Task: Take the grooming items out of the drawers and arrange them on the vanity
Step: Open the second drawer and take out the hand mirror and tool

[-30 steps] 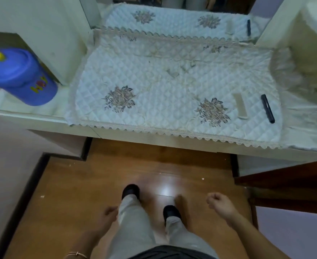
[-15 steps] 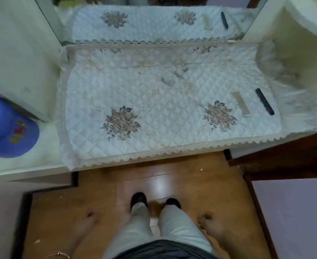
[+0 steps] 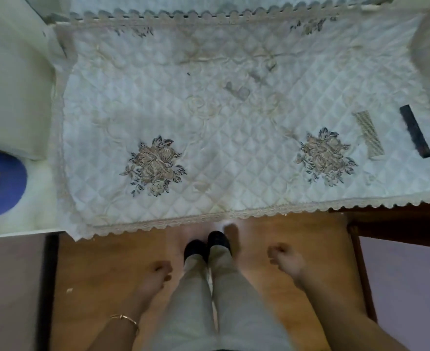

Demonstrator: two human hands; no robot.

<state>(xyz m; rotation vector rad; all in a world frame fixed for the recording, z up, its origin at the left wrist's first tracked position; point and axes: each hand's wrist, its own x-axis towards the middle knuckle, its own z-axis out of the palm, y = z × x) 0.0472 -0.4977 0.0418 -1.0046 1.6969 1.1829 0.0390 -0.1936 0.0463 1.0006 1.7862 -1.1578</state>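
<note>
The vanity top is covered by a white quilted cloth (image 3: pixel 234 153) with two embroidered flower patches. At its right end lie a cream comb (image 3: pixel 369 133) and, just right of it, a black comb (image 3: pixel 415 130), both pointing away from me. My left hand (image 3: pixel 158 273) hangs below the vanity's front edge, left of my legs, fingers curled with nothing in it. My right hand (image 3: pixel 283 257) hangs to the right of my legs, also curled and holding nothing. No drawer shows in this view.
A blue lidded container (image 3: pixel 1 183) stands on the lower white ledge at the left. A white cabinet side (image 3: pixel 14 79) rises at the left. Dark wooden furniture (image 3: pixel 398 221) sits under the vanity's right end. My feet stand on the wooden floor (image 3: pixel 102 269).
My view has moved in closer to the vanity and tilted down, so the mirror has left the frame. Both hands stay low beside my legs; the combs have not moved.
</note>
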